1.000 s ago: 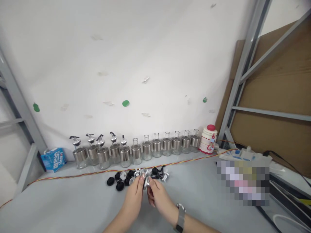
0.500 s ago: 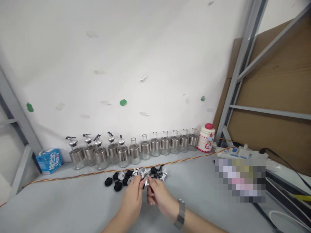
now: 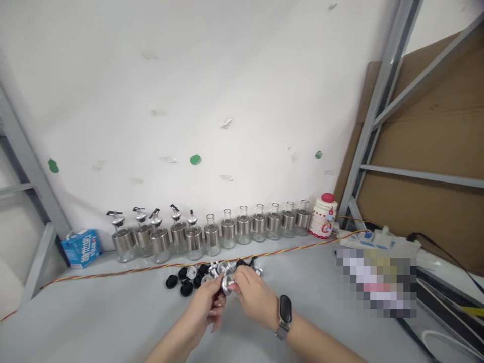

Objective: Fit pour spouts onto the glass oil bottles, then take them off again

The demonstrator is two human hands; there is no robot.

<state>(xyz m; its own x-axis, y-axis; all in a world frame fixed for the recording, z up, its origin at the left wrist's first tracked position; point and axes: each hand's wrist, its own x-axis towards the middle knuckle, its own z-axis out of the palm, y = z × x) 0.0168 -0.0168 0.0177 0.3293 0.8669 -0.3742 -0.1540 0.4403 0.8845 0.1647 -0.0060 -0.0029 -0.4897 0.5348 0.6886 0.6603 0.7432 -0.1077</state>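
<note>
The grey table carries bottles and loose parts.

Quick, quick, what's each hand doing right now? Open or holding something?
Left hand: closed, holding one side of a silver piece.
Right hand: closed too, fingers on the other side of that silver piece.

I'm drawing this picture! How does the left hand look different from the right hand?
The right hand has a wristband with a dark screen at its wrist; the left hand has a bare wrist. The right hand turns its back up, while the left hand shows loosely curled fingers below its thumb. Both are at the same small silver piece.
</note>
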